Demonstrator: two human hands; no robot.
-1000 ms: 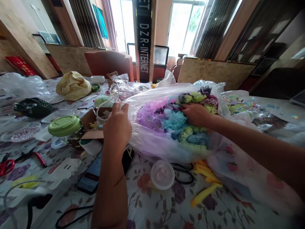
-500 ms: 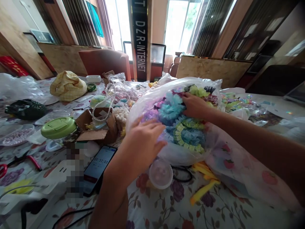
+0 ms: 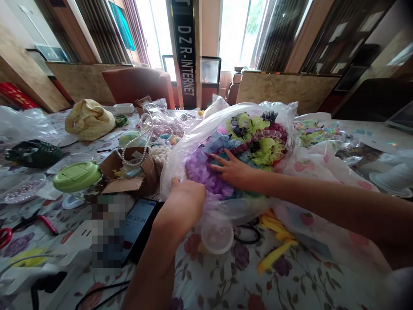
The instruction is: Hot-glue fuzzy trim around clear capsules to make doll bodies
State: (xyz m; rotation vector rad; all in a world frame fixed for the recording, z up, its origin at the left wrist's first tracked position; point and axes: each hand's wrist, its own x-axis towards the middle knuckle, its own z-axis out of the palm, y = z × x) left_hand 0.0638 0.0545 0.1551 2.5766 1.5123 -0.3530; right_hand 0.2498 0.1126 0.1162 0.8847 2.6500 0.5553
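Observation:
A large clear plastic bag [image 3: 172, 161] lies with its mouth towards me, full of gauzy ruffled trim. Purple ruffles [image 3: 204, 172] fill its left side, and yellow-green ruffles [image 3: 269, 148] with a dark red ruffled strip [image 3: 277, 131] lie at the right. My left hand [image 3: 187, 198] is closed at the bag's near left edge, gripping the plastic; its fingertips are partly hidden. With fingers spread, my right hand [image 3: 234, 170] rests on the purple and blue ruffles inside the bag.
A round translucent tub [image 3: 217, 237] and yellow ribbon [image 3: 277, 241] lie in front of the bag. To the left are a phone [image 3: 138, 224], an open cardboard box [image 3: 129, 183] with a pearl string, a green-lidded container [image 3: 76, 175] and red-handled pliers [image 3: 47, 224]. Strawberry-print plastic [image 3: 306, 217] lies right.
My right hand has moved left and nearer, from the bag's upper part onto the purple ruffles. My left hand has gone from spread fingers to closed on the bag's edge.

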